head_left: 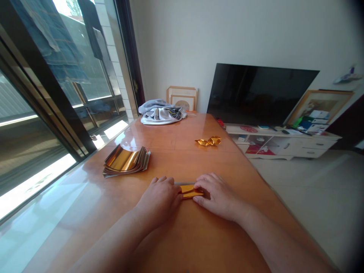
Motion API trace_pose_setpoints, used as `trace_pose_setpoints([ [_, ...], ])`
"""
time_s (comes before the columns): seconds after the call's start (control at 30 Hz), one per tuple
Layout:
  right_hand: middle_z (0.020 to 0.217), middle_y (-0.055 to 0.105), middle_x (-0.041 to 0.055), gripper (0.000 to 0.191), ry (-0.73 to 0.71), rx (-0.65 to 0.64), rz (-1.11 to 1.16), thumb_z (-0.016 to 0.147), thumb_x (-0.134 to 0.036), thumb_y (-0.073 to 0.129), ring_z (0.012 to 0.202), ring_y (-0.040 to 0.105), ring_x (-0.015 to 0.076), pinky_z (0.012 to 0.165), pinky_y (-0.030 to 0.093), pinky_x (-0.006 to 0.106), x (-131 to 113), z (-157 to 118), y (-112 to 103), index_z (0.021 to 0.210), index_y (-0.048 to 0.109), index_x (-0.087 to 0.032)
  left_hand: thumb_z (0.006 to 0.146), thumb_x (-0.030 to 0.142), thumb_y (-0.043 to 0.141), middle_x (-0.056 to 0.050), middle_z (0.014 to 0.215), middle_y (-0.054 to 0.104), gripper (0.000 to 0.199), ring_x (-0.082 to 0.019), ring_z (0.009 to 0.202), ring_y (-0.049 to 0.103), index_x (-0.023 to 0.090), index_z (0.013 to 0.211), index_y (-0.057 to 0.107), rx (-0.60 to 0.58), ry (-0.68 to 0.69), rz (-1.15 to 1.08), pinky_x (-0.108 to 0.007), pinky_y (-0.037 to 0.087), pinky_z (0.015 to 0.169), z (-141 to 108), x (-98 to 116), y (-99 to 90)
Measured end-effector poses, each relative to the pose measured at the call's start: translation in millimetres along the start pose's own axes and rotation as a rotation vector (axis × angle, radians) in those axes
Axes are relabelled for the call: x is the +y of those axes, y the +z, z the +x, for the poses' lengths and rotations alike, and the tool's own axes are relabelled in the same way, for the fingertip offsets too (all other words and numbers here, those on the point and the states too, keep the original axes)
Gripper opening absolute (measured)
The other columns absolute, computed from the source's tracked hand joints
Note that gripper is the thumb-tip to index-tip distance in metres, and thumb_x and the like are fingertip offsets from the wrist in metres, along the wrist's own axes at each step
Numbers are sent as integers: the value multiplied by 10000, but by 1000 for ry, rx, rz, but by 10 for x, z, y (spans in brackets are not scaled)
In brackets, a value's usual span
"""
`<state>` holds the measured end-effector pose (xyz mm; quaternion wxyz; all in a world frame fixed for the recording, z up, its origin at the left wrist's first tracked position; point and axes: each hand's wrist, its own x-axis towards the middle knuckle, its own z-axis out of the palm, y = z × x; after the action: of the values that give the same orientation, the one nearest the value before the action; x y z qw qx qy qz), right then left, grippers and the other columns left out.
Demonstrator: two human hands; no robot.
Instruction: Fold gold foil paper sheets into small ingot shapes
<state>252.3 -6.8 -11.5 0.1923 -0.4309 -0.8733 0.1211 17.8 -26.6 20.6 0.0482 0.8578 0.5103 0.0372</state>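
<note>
A folded strip of gold foil paper (187, 192) lies on the wooden table between my two hands. My left hand (161, 196) presses on its left end with the fingers curled, hiding that end. At the right end, my right hand (214, 195) pinches the strip between thumb and fingers. A thin grey edge shows just behind the strip. Farther left sits a curled stack of gold foil sheets (125, 161). Beyond my right hand rests a folded gold foil piece (209, 141) with a narrow middle.
The glossy wooden table (176, 159) narrows away from me. A grey cloth bundle (162, 112) lies at its far end. Sliding glass doors (85, 76) stand on the left. On the right are a large television (258, 94) and a white cabinet (284, 144).
</note>
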Motion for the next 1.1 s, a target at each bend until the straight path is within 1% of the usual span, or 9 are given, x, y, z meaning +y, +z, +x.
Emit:
trace_pose_setpoints([
  [0.07, 1045, 658, 37, 196, 2, -3, -5, 861, -378, 685, 975, 546, 224, 868, 435, 358, -1, 0, -3, 1017, 679, -260, 975, 345, 423, -85, 897, 653, 337, -223, 849, 590, 211, 870, 714, -3, -14, -5, -341, 396, 752, 8, -53, -8],
  [0.2, 1057, 658, 39, 197, 2, -4, -7, 870, -377, 676, 982, 547, 229, 875, 440, 363, -6, -6, -7, 1034, 690, -269, 907, 272, 494, -60, 875, 675, 210, -218, 831, 603, 216, 843, 685, 23, -91, -28, -319, 398, 714, 23, -202, -30],
  [0.3, 1064, 656, 46, 194, 0, 7, 0, 863, -361, 680, 990, 552, 235, 880, 447, 367, -3, -10, 3, 1037, 699, -277, 868, 246, 529, -44, 907, 682, 139, -213, 868, 613, 218, 911, 658, 89, -170, -76, -303, 413, 728, 45, -303, -27],
  [0.4, 1063, 654, 54, 202, 0, 13, 2, 858, -353, 683, 990, 553, 241, 880, 451, 373, 3, -10, 14, 1045, 704, -279, 856, 217, 531, -46, 987, 680, 181, -211, 923, 613, 213, 1001, 639, 157, -209, -138, -304, 436, 772, 81, -330, -1],
  [0.47, 1060, 652, 57, 202, -1, 12, -2, 859, -354, 681, 986, 552, 244, 880, 452, 376, 4, -8, 12, 1045, 704, -278, 859, 191, 519, -52, 1007, 668, 193, -214, 948, 604, 208, 1007, 642, 192, -180, -167, -314, 447, 815, 104, -290, 21],
  [0.57, 1055, 649, 54, 190, -7, 0, -5, 867, -363, 673, 985, 550, 243, 879, 452, 373, -2, -7, -2, 1034, 702, -276, 876, 157, 497, -58, 1023, 643, 233, -212, 982, 586, 217, 1022, 668, 191, -12, -200, -317, 449, 872, 117, -174, 44],
  [0.7, 1051, 643, 46, 164, -3, -16, 4, 880, -368, 658, 994, 549, 235, 873, 451, 359, -16, -7, -24, 1006, 697, -270, 929, 145, 439, -54, 991, 625, 298, -188, 952, 583, 234, 1040, 700, 44, 196, -235, -287, 454, 873, 108, -47, 59],
  [0.83, 1051, 645, 42, 165, 0, -20, 21, 868, -374, 673, 993, 556, 231, 876, 456, 357, -4, -14, -37, 995, 708, -274, 942, 167, 445, -60, 963, 620, 267, -189, 929, 580, 215, 953, 707, -39, 210, -197, -285, 457, 860, 113, -25, 78],
  [1.1, 909, 673, 29, 162, 110, 120, 80, 906, -222, 576, 874, 596, 187, 800, 467, 310, 166, -7, -37, 934, 732, -256, 942, 173, 453, -58, 980, 608, 244, -203, 947, 569, 232, 1016, 678, -23, 196, -138, -311, 450, 863, 120, -4, 85],
])
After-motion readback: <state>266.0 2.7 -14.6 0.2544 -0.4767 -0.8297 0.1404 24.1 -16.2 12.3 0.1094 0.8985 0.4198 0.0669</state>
